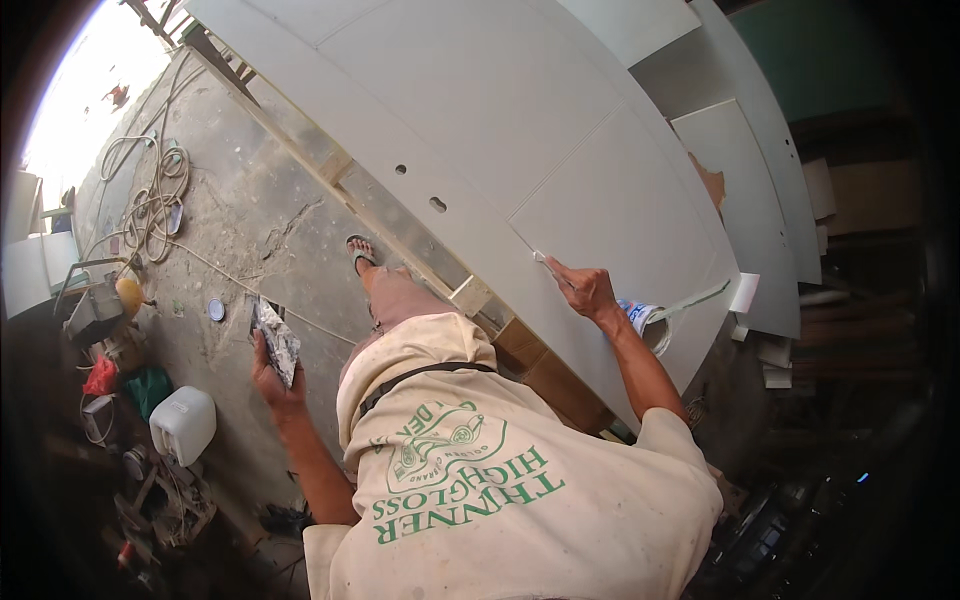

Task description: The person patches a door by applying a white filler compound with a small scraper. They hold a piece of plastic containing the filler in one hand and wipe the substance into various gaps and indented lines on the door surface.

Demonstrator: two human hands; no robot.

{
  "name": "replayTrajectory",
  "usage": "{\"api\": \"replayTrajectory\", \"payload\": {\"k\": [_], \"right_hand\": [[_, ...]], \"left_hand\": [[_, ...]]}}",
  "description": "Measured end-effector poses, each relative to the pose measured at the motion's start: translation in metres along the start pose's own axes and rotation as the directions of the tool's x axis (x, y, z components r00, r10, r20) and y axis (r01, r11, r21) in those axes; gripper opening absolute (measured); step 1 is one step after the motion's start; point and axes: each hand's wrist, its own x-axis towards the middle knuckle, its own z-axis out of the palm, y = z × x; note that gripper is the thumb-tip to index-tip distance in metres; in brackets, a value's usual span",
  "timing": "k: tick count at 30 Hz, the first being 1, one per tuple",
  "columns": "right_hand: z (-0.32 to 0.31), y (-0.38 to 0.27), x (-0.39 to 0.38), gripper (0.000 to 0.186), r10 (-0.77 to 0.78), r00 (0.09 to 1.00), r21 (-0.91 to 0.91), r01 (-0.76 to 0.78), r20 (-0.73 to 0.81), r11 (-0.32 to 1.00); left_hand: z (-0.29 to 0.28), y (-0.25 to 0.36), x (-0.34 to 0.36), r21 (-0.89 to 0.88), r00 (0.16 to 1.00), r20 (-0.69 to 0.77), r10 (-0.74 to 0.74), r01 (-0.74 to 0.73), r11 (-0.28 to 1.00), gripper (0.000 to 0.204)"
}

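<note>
A large light-grey door panel (440, 110) with thin grooves and two small holes lies flat on a wooden frame. My right hand (588, 293) is over it, index finger stretched to a groove and the other fingers curled. At that fingertip sits a small white piece or dab; what the fingers grip, if anything, cannot be made out. Off the panel's near side, my left hand (277, 385) grips a flat board smeared with white and grey putty (278, 345). Beside my right forearm, on the panel, an open white-and-blue can (657, 335) lies tilted, a pale stick (697, 300) reaching out of it.
Pale wooden supports (470, 296) run under the panel's edge. Coiled hose or cable (155, 195) and a round lid (216, 310) lie on the concrete floor. A white jerrycan (183, 425) stands at left among clutter. More grey panels (735, 190) lean at right.
</note>
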Motion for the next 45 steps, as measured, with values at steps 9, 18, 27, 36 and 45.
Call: {"api": "replayTrajectory", "payload": {"k": [9,18,27,36,45], "right_hand": [[-0.036,-0.102,0.068,0.028,0.127,0.982,0.594,-0.018,-0.142,0.804],[-0.021,-0.231,0.154,0.037,-0.283,0.88,0.426,0.439,-0.382,0.791],[0.018,-0.282,0.155,0.05,-0.597,0.76,0.245,0.649,-0.258,0.72],[0.02,-0.297,0.162,0.026,-0.401,0.903,0.663,0.394,-0.152,0.636],[0.045,-0.286,0.161,0.027,-0.213,0.888,0.913,-0.398,0.407,0.088]], "left_hand": [[0.101,-0.052,0.015,0.058,0.995,0.067,-0.076,0.072,0.996,0.028],[0.171,-0.059,0.007,0.058,0.988,-0.026,0.151,-0.149,0.987,0.012],[0.161,-0.051,0.001,0.244,0.749,-0.226,0.623,-0.575,0.781,0.015],[0.142,-0.052,0.006,0.325,0.622,-0.31,0.719,-0.641,0.695,0.011],[0.143,-0.054,0.011,0.367,0.538,-0.356,0.764,-0.671,0.644,0.046]]}}
